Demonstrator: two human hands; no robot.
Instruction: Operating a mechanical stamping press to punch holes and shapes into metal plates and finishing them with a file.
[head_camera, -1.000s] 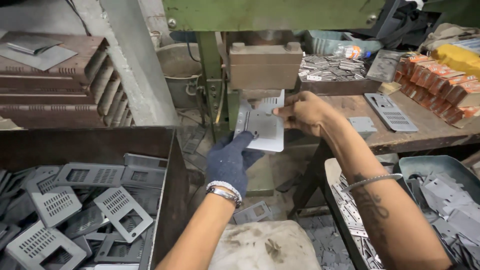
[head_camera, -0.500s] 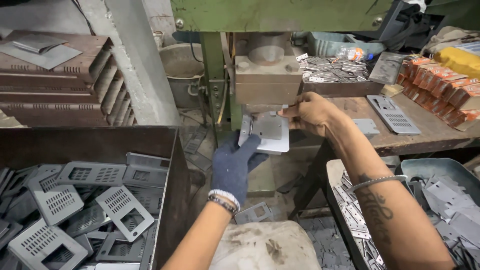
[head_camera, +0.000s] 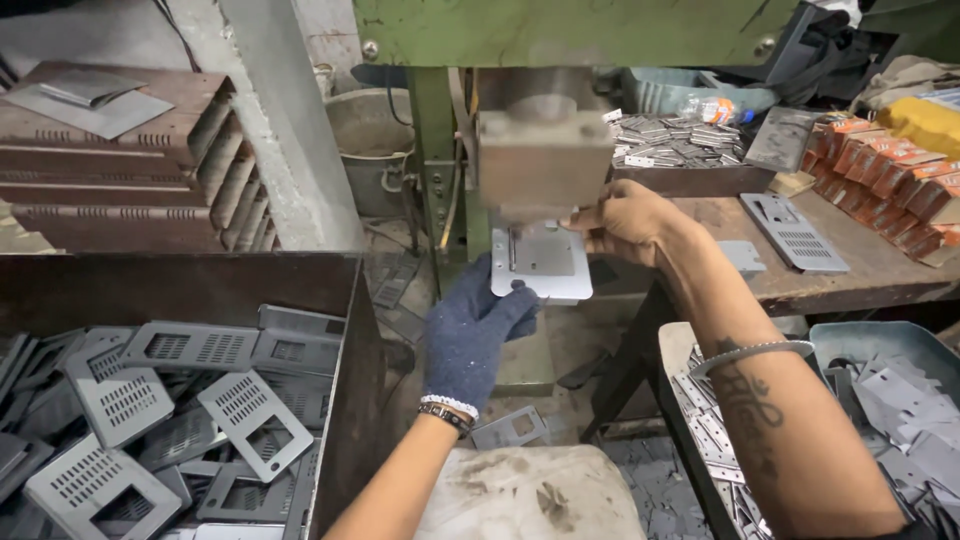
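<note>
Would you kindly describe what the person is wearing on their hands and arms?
The left hand wears a dark blue knitted glove with a white cuff, and a dark beaded bracelet sits at the wrist. The right hand is bare, with a thin metal bangle and a dark tattoo on the forearm. No sleeves show.

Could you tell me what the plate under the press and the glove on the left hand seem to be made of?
The plate looks like thin sheet metal, pale grey and matte, with crisp punched cutouts. The glove on the left hand seems to be knitted fabric, dark blue, with a fuzzy weave and a white cuff.
</note>
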